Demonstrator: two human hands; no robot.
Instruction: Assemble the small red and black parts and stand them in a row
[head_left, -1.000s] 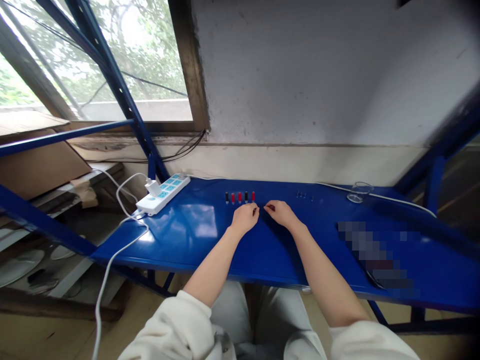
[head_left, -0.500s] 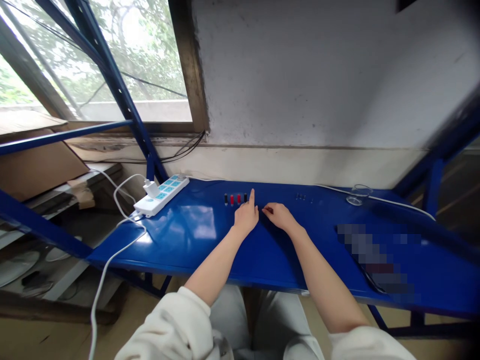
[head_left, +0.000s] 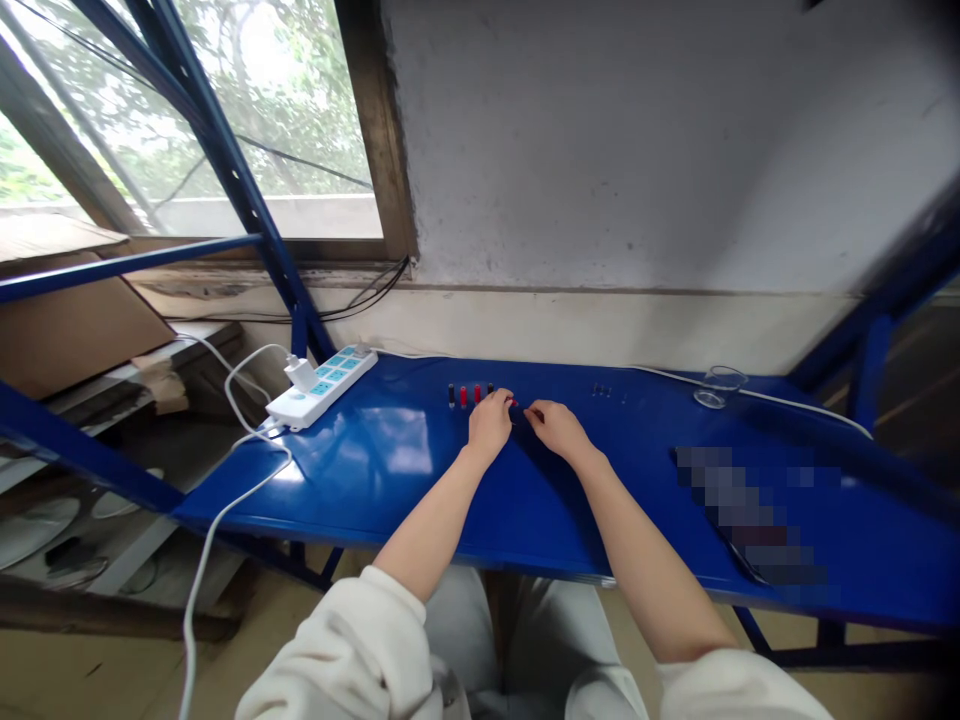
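Note:
A short row of small upright red and black pieces point(head_left: 470, 394) stands on the blue metal shelf point(head_left: 390, 460). My left hand point(head_left: 490, 424) rests at the right end of that row, fingers curled over the last red piece. My right hand point(head_left: 553, 428) lies just to the right of it, fingers pinched on a small red piece I can barely make out. Both forearms reach in from white sleeves at the bottom.
A white power strip point(head_left: 322, 387) with a plugged charger and white cable point(head_left: 225, 510) lies at the shelf's left back. Tiny dark parts point(head_left: 601, 390) sit right of my hands. A clear glass dish point(head_left: 716, 386) stands at the back right. Blue rack posts frame both sides.
My left hand pointed a finger at the right end of the row half a second ago; now its fingers curl down over the last red piece. My right hand has barely moved.

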